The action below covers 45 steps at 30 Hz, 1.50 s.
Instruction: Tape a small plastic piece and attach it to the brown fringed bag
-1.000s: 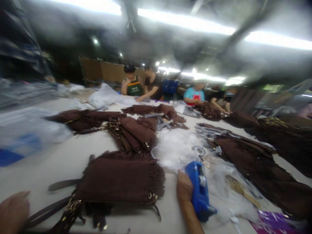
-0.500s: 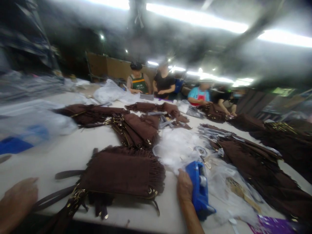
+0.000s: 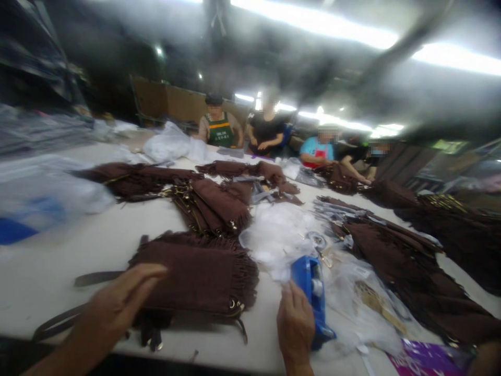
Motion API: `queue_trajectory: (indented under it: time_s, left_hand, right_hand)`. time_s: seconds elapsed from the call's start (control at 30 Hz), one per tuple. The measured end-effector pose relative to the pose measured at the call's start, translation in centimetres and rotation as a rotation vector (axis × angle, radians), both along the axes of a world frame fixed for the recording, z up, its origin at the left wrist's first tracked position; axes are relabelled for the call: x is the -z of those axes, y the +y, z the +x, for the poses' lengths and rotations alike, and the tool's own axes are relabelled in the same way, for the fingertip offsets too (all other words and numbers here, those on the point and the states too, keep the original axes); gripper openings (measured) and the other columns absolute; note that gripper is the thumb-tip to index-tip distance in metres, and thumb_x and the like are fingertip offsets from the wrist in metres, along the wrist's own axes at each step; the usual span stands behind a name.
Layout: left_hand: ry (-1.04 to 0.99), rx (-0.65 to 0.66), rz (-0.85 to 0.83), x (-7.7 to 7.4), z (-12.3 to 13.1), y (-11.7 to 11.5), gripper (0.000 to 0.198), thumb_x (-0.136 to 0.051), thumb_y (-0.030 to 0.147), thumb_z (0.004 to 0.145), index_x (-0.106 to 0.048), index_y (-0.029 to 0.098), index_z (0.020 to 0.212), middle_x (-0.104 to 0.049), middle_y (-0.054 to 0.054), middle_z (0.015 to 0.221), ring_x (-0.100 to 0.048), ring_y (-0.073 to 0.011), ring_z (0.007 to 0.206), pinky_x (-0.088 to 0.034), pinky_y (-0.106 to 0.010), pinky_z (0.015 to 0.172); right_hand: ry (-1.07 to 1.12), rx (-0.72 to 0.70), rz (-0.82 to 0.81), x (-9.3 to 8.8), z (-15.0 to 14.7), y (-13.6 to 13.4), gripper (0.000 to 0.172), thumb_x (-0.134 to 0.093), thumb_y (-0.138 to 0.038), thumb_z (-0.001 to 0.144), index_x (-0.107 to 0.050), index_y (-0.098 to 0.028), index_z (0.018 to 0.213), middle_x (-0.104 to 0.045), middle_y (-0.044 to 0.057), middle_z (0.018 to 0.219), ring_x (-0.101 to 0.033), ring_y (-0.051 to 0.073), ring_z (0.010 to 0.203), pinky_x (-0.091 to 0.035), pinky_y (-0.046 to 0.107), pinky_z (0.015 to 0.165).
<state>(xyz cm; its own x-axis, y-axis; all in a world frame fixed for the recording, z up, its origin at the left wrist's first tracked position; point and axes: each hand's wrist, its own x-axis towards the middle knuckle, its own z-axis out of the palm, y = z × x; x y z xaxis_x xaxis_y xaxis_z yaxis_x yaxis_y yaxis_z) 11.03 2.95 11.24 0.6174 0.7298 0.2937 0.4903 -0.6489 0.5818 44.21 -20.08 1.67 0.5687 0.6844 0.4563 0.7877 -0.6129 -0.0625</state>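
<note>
A dark brown fringed bag [image 3: 191, 274] lies flat on the table, with gold-coloured rings and brown straps at its edges. My left hand [image 3: 117, 300] is over its left side, fingers stretched out and nothing visible in them. Whether it touches the fabric I cannot tell. Close against the left side of a blue tape dispenser [image 3: 309, 292] is my right hand [image 3: 296, 319], its fingers bent and drawn together. What they hold, if anything, is hidden. A roll of tape sits in the dispenser.
Behind the bag lie more brown fringed bags [image 3: 215, 206] and a heap of white stuffing [image 3: 277, 232]. On the right are a clear plastic bag [image 3: 360, 292], a purple printed sheet [image 3: 426, 357] and stacked brown pieces [image 3: 415, 277]. Several people work across the table.
My left hand has moved right and up from the table's left edge to over the bag. My right hand stays beside the dispenser, its fingers now more bent. The view has shifted slightly.
</note>
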Motion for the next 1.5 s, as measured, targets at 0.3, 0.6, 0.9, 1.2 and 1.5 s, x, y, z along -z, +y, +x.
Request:
queue_trajectory:
  time_s: [0.3, 0.6, 0.9, 1.2, 1.5]
  left_hand:
    - [0.333, 0.675, 0.047, 3.2, 28.3, -10.9, 0.025, -0.052, 0.030, 0.089, -0.061, 0.016, 0.108, -0.066, -0.014, 0.108, -0.063, -0.0285, 0.100, -0.051, -0.037, 0.085]
    - [0.424, 0.522, 0.111, 9.4, 36.3, -10.5, 0.048, -0.067, 0.036, 0.079, -0.053, 0.015, 0.120, -0.058, -0.018, 0.122, -0.051, -0.0335, 0.115, -0.044, -0.046, 0.092]
    - [0.364, 0.472, 0.082, 11.0, 36.1, -10.8, 0.027, -0.060, 0.022, 0.082, -0.058, 0.014, 0.108, -0.061, -0.018, 0.112, -0.052, -0.0312, 0.106, -0.044, -0.043, 0.089]
    - [0.323, 0.420, -0.040, 12.0, 35.4, -11.3, 0.029, -0.063, 0.020, 0.080, -0.056, 0.014, 0.108, -0.057, -0.016, 0.113, -0.051, -0.0307, 0.108, -0.045, -0.042, 0.091]
    - [0.290, 0.384, -0.234, 13.1, 34.5, -11.5, 0.035, -0.058, 0.011, 0.078, -0.053, 0.019, 0.111, -0.054, -0.012, 0.115, -0.055, -0.0260, 0.105, -0.047, -0.037, 0.090]
  right_hand:
    - [0.320, 0.370, -0.085, -6.0, 6.9, -0.9, 0.094, -0.048, -0.058, 0.088, 0.002, -0.009, 0.151, -0.053, 0.028, 0.120, -0.061, 0.041, 0.104, -0.048, 0.049, 0.081]
    - [0.576, 0.353, -0.145, -4.8, 10.8, -0.4, 0.103, -0.056, -0.056, 0.080, 0.005, -0.012, 0.151, -0.061, 0.024, 0.114, -0.064, 0.039, 0.103, -0.048, 0.048, 0.081]
    - [0.716, 0.497, 0.044, -4.3, 14.9, -4.2, 0.113, -0.060, -0.072, 0.067, -0.007, -0.019, 0.152, -0.044, 0.023, 0.143, -0.054, 0.041, 0.119, -0.046, 0.049, 0.092]
    - [0.585, 0.333, -0.052, -4.6, 14.3, -1.3, 0.105, -0.061, -0.060, 0.073, -0.005, -0.020, 0.153, -0.048, 0.019, 0.142, -0.058, 0.038, 0.116, -0.047, 0.046, 0.091]
    - [0.498, 0.111, -0.154, -4.2, 15.0, 0.5, 0.102, -0.065, -0.046, 0.076, -0.001, -0.025, 0.153, -0.040, 0.014, 0.148, -0.052, 0.031, 0.124, -0.045, 0.040, 0.094]
